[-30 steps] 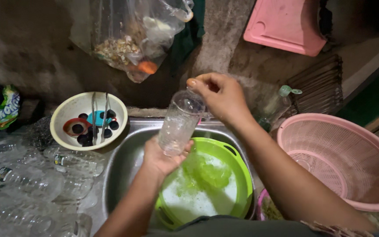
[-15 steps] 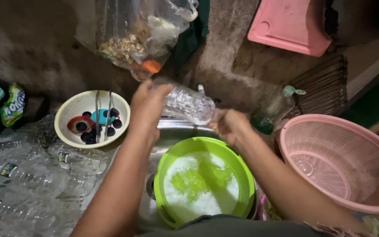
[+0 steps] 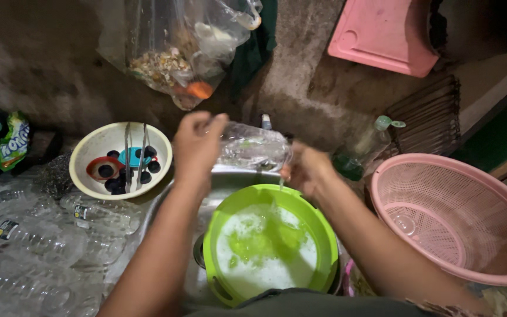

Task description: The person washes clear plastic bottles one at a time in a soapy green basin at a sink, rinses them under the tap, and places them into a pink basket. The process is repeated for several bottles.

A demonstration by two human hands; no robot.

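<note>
Two hands held one clear plastic bottle (image 3: 252, 147) sideways, just above the green basin (image 3: 215, 258) full of soapy water. That basin sat nearest, inside the metal sink (image 3: 165, 205). The left hand (image 3: 195, 144) was curled tight around the bottle's bottom end. The right hand (image 3: 307, 169) was closed around the other end, near the mouth, though it looked too blurry to see the fingers well. A thin drip of water seemed to fall from that end, so this looked like the rinse-and-empty step. The next move would likely call for tipping the mouth lower and keeping it over the basin. On the left lay many more clear bottles (image 3: 30, 246), close together, so little room was there. A white bowl (image 3: 86, 154) with bottle caps sat just behind them. On the right, the pink basket (image 3: 500, 194) had lots of open room inside. Farther back, a plastic bag (image 3: 177, 58) of scraps hung on the wall above the hands.
</note>
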